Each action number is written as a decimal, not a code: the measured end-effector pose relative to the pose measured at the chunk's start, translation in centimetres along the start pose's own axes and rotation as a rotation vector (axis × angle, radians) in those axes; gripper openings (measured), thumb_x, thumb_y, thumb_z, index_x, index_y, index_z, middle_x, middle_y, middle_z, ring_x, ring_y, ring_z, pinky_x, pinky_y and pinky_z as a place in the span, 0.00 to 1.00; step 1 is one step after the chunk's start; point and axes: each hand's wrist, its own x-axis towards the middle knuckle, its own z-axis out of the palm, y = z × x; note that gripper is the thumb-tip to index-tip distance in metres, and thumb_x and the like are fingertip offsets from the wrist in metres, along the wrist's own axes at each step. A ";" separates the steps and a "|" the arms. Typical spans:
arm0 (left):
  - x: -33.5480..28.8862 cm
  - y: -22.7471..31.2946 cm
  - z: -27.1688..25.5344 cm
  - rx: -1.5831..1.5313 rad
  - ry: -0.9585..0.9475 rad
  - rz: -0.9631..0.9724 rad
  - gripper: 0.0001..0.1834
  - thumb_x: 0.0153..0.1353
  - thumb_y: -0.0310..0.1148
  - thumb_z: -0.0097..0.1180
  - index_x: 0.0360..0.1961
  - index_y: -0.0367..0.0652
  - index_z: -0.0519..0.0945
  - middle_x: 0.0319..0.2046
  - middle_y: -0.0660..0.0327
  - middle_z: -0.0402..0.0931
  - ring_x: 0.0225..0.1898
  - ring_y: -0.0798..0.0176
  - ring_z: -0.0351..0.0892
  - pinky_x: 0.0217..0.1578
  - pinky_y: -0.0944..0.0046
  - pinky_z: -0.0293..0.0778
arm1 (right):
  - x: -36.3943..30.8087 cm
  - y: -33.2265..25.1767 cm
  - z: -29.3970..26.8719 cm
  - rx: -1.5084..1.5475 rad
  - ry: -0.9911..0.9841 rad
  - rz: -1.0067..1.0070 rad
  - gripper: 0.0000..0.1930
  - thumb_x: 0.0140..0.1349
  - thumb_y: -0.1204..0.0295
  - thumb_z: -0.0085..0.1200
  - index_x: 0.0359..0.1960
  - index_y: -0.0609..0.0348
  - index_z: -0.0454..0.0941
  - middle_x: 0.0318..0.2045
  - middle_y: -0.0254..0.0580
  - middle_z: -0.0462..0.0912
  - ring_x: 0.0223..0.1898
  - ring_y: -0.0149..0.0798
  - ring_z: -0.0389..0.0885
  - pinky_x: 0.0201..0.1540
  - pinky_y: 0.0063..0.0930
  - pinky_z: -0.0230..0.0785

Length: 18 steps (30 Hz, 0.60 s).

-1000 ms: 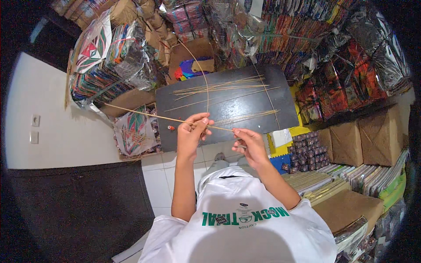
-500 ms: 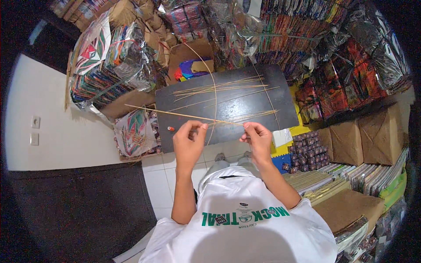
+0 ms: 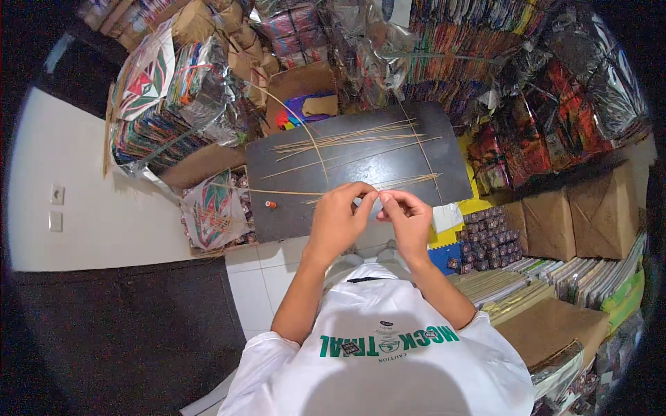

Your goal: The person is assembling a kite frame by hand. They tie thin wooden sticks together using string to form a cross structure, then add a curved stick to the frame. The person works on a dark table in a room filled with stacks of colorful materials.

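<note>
Over the near edge of a dark table (image 3: 368,166), my left hand (image 3: 340,218) and my right hand (image 3: 408,215) meet fingertip to fingertip, both closed in a pinch. From my left hand a long thin bamboo stick (image 3: 277,192) runs out to the left, and a second, bowed bamboo stick (image 3: 309,132) rises toward the far left. Where the two sticks meet is hidden behind my fingers. Between the fingertips the grip is too small to make out fully; the straight stick's end appears to be there. More bamboo sticks (image 3: 347,142) lie loose on the tabletop.
An orange-and-white thread spool (image 3: 270,204) sits at the table's left. Beside it stands a box with a printed white sheet (image 3: 218,211) and sticks. A white packet (image 3: 446,218) lies at the right corner. Wrapped stacks (image 3: 458,62) and brown parcels (image 3: 541,225) crowd around.
My left hand has slid right to meet my right hand. The bowed stick has swung to the left, and the straight stick has shifted right within the hands.
</note>
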 end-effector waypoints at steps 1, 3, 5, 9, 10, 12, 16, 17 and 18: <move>0.0 0.2 0.0 -0.017 0.002 -0.003 0.09 0.64 0.32 0.60 0.38 0.37 0.85 0.34 0.53 0.85 0.29 0.57 0.84 0.29 0.62 0.77 | 0.0 -0.1 -0.1 -0.007 0.003 -0.015 0.08 0.65 0.73 0.62 0.40 0.67 0.84 0.31 0.36 0.85 0.27 0.26 0.82 0.31 0.20 0.75; 0.0 0.3 0.0 -0.030 0.020 0.019 0.09 0.64 0.32 0.60 0.38 0.37 0.85 0.34 0.53 0.85 0.28 0.57 0.84 0.29 0.62 0.77 | 0.0 -0.1 -0.1 -0.002 0.014 -0.017 0.08 0.65 0.73 0.63 0.39 0.67 0.84 0.31 0.37 0.85 0.27 0.26 0.82 0.31 0.20 0.76; 0.0 0.4 0.0 -0.039 0.032 0.025 0.09 0.64 0.32 0.60 0.38 0.37 0.85 0.34 0.53 0.85 0.28 0.58 0.84 0.29 0.63 0.76 | 0.0 -0.2 -0.1 0.004 0.022 -0.017 0.08 0.64 0.73 0.64 0.39 0.67 0.85 0.31 0.38 0.86 0.27 0.26 0.82 0.31 0.20 0.76; 0.0 0.6 0.0 -0.054 0.040 0.006 0.09 0.64 0.32 0.60 0.38 0.37 0.85 0.34 0.54 0.85 0.28 0.60 0.83 0.28 0.64 0.76 | 0.0 -0.6 0.0 0.004 0.029 -0.013 0.08 0.63 0.73 0.64 0.39 0.68 0.85 0.31 0.39 0.86 0.27 0.26 0.82 0.31 0.20 0.76; 0.0 0.7 0.0 -0.057 0.041 0.003 0.09 0.64 0.32 0.60 0.38 0.37 0.85 0.34 0.55 0.85 0.28 0.60 0.83 0.28 0.64 0.76 | 0.0 -0.6 0.0 0.002 0.028 -0.013 0.08 0.63 0.74 0.65 0.39 0.68 0.85 0.31 0.39 0.86 0.27 0.26 0.82 0.31 0.20 0.76; 0.0 0.4 0.1 -0.047 0.048 0.004 0.09 0.64 0.31 0.60 0.38 0.37 0.85 0.35 0.55 0.85 0.28 0.61 0.83 0.28 0.64 0.76 | 0.0 -0.8 0.1 0.022 0.027 0.005 0.08 0.63 0.74 0.65 0.38 0.68 0.85 0.30 0.39 0.86 0.27 0.26 0.82 0.31 0.20 0.76; 0.0 0.4 0.0 -0.051 0.056 0.015 0.08 0.64 0.31 0.60 0.38 0.37 0.85 0.35 0.54 0.85 0.28 0.62 0.83 0.28 0.65 0.75 | 0.0 -1.0 0.2 0.026 0.016 0.028 0.08 0.62 0.74 0.65 0.38 0.68 0.84 0.30 0.39 0.86 0.26 0.26 0.82 0.31 0.20 0.76; 0.0 0.4 0.0 -0.051 0.057 0.017 0.08 0.64 0.31 0.60 0.38 0.37 0.85 0.35 0.55 0.85 0.28 0.62 0.83 0.28 0.65 0.75 | 0.0 -1.0 0.2 0.034 0.012 0.039 0.08 0.62 0.74 0.65 0.38 0.68 0.84 0.30 0.39 0.86 0.26 0.26 0.82 0.31 0.20 0.76; 0.0 0.4 -0.1 -0.051 0.059 0.018 0.08 0.64 0.31 0.60 0.38 0.37 0.85 0.35 0.55 0.85 0.28 0.63 0.83 0.27 0.65 0.75 | 0.0 -1.1 0.2 0.043 0.008 0.050 0.08 0.62 0.74 0.66 0.37 0.68 0.84 0.30 0.39 0.86 0.26 0.26 0.82 0.31 0.20 0.76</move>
